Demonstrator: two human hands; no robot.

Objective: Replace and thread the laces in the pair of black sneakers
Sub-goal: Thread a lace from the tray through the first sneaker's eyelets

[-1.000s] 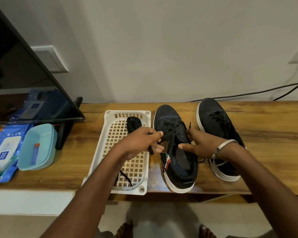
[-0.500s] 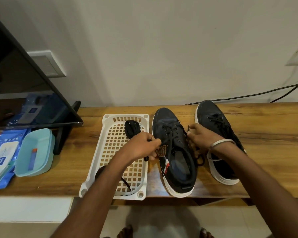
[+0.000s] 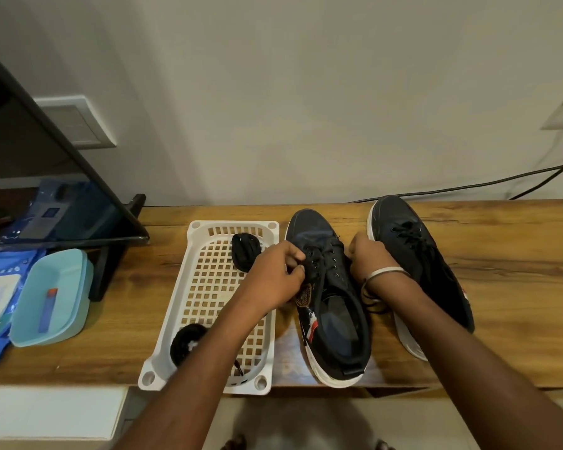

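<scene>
Now left hand (image 3: pixel 275 277) pinching lace (image 3: pixel 317 274), right hand (image 3: pixel 369 258) gripping lace, sneaker (image 3: pixel 332 306) between both grips.

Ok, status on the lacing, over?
Left hand and right hand each pinching lace on left sneaker. Right sneaker already laced. Spare lace bundles in white basket. Nothing in the way.

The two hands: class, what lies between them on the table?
In the head view, the laced front of the nearer black sneaker lies between the left hand and right hand, each gripping its lace at the eyelets.
</scene>
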